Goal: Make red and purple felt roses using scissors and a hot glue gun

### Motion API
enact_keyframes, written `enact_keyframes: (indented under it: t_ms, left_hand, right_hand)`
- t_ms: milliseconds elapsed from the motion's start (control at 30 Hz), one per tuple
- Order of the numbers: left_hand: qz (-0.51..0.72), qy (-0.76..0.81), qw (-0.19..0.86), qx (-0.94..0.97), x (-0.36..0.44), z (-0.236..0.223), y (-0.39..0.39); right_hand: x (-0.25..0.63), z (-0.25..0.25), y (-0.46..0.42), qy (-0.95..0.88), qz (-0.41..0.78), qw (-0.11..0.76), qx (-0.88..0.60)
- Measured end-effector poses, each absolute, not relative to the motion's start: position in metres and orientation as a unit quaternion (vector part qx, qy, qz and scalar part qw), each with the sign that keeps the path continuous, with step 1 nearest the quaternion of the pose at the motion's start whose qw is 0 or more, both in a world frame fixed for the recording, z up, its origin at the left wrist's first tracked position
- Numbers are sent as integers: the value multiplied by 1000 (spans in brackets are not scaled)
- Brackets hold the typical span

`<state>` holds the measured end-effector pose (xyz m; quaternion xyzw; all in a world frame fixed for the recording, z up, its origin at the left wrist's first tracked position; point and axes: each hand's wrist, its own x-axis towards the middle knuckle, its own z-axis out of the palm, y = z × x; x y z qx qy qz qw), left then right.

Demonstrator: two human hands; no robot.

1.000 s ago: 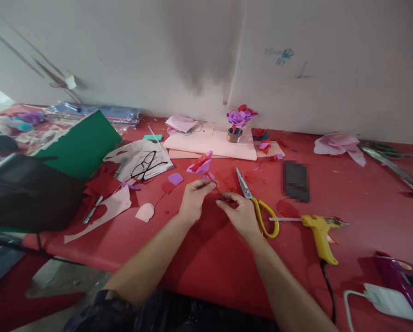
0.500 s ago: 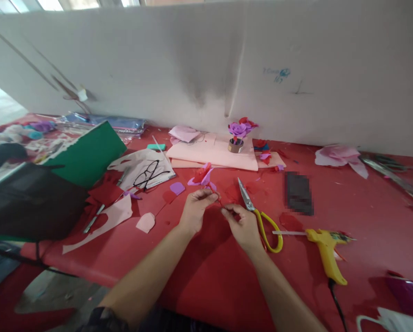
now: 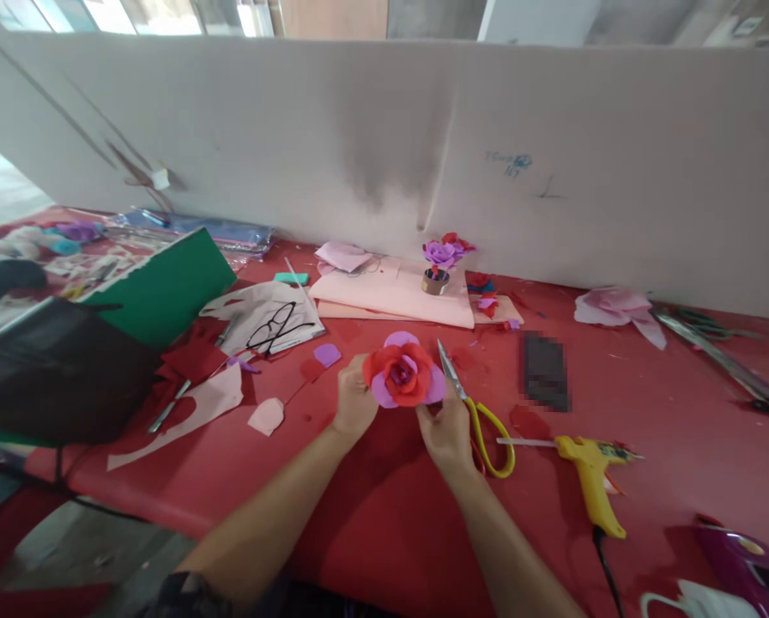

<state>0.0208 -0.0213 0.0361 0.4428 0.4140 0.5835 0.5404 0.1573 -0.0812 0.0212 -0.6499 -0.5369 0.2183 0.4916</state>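
Note:
Between my hands stands a red and purple foam flower (image 3: 402,374), its face turned up toward me. My left hand (image 3: 354,402) grips it from the left, fingers closed behind the petals. My right hand (image 3: 447,432) pinches it from below on the right. Just right of that hand lie yellow-handled scissors (image 3: 481,417) on the red table (image 3: 668,429). A yellow glue gun (image 3: 589,477) lies further right.
Black spectacles (image 3: 276,326) rest on cut paper at left, beside a green sheet (image 3: 166,287) and a black bag (image 3: 56,369). Pink sheets (image 3: 390,296) with a small purple flower (image 3: 440,254) in a tape roll sit near the white wall. A dark phone (image 3: 544,371) lies right of the scissors.
The flower was tipped away with its stem between my fingers; now it is raised and turned so its open face points at me. The camera has tilted up a little.

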Motion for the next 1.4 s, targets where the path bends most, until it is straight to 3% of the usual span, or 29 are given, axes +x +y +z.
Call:
enact_keyframes:
  t_ms: [100,333,567,900,1167,1400]
  left_hand:
    - [612,422,439,505,14,33,-11]
    - [640,452,392,482,4,31,5]
    - [607,430,551,378,6,32,10]
    - [505,403,670,365,15,50,-12]
    - [499,365,702,353,20,43,-16]
    - [474,359,715,368,22,47,-18]
  right_hand:
    - [155,26,-85,-551,233,477,-644]
    - [142,31,-96,-595,226,447,-629]
    - [138,30,-100,-640,201,417,-613]
    - [142,18,-93,-573,187,478,-639]
    - [140,23,-94,-559,211,504,-624]
    - [143,26,-95,-568,156,512,-625]
